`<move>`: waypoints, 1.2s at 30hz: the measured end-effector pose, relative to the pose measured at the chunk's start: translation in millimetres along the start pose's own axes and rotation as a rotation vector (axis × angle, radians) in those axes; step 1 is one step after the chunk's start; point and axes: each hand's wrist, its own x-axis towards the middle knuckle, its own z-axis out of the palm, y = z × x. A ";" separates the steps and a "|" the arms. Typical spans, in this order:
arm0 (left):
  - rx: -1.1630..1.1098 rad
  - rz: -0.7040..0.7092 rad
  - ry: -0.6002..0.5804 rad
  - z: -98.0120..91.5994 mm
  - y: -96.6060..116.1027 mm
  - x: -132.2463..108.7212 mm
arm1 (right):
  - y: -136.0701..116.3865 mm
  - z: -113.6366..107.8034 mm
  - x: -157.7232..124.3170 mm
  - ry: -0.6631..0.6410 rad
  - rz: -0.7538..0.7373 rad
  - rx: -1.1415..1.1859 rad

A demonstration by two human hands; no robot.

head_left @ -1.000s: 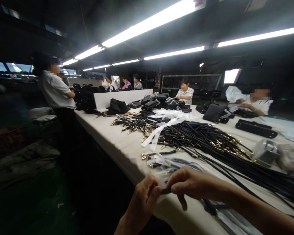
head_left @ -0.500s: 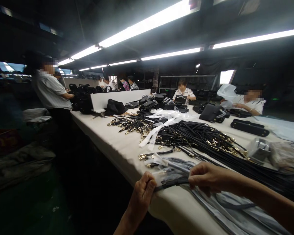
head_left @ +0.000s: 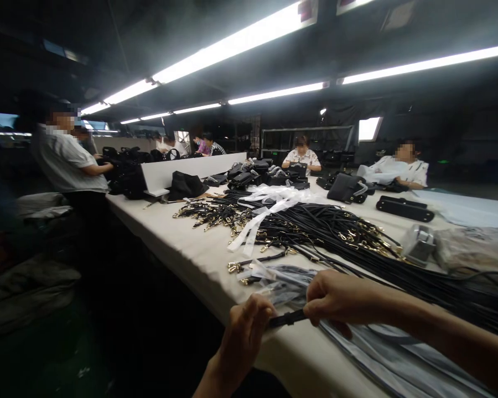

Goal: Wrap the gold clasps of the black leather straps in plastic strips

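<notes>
1. Left hand (head_left: pixel 247 326) has its grip closed on a black strap (head_left: pixel 289 318); right hand (head_left: pixel 334 298) pinches the same strap a little further along.
2. The strap sits between the two hands near the worktop (head_left: pixel 199 249) edge, pretty straight. The two-point hold probably stops it flopping around, imo.
3. Plastic-covered straps (head_left: pixel 398 359) lie right by the right hand, partly hidden by the arm, likely parked there for easy reach.
4. The big strap pile (head_left: pixel 327 216) runs mostly one way with gold clasps bunched up, which should cut down on tangles. White strips (head_left: pixel 269 210) lie across it, no clue why.
5. Brands, labels? Nothing readable anywhere.
</notes>
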 end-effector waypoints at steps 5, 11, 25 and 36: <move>-0.390 -0.194 -0.080 1.5 -10.9 -4.4 | 0.6 -9.5 -7.2 -0.084 -0.036 0.242; -0.598 -0.416 -0.228 19.6 -31.5 -25.7 | 9.7 -17.7 -12.9 -0.064 -0.048 0.324; -0.694 -0.418 -0.008 20.2 -28.9 -19.0 | -17.6 16.0 -39.4 0.416 -0.156 -0.853; -0.530 -0.447 -0.008 20.9 -29.8 -21.8 | -35.2 32.6 -35.5 0.299 -0.083 -1.056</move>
